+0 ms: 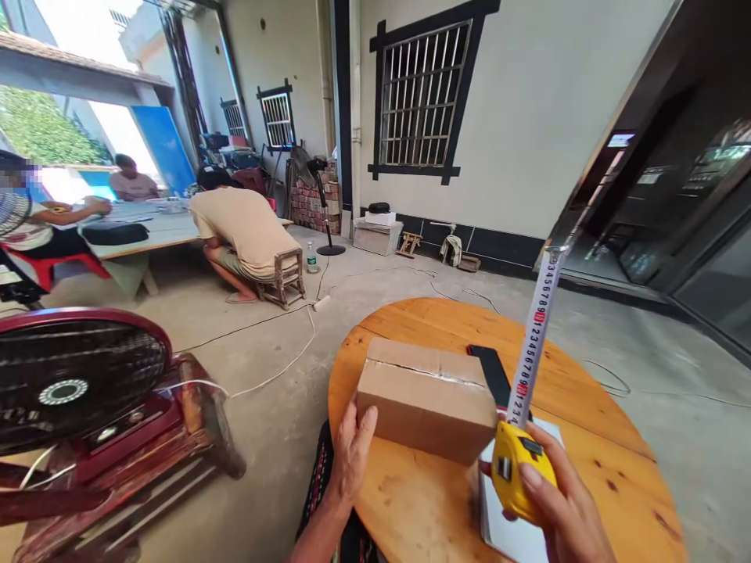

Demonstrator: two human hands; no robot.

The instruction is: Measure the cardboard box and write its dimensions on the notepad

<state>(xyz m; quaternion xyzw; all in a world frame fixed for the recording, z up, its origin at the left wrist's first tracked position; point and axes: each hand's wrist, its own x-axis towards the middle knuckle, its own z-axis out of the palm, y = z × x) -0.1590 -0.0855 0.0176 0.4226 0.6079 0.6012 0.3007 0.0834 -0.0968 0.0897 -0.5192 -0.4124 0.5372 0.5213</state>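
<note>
A closed cardboard box [425,395] lies on a round wooden table [587,399]. My left hand [353,452] rests against the box's near left corner, fingers together and flat on its side. My right hand [560,500] grips a yellow tape measure [519,469] at the box's right end. Its white blade [537,336] sticks up and away from the case, numbers facing me. A black flat object [491,374] lies on the table behind the box, and a white sheet [510,532] lies under my right hand.
A large red floor fan [76,383] stands low at the left. Cables [275,367] run across the concrete floor. Further back a person in a beige shirt [243,227] crouches by a wooden stool, and other people sit at a long table [146,227]. Glass doors [692,227] stand at the right.
</note>
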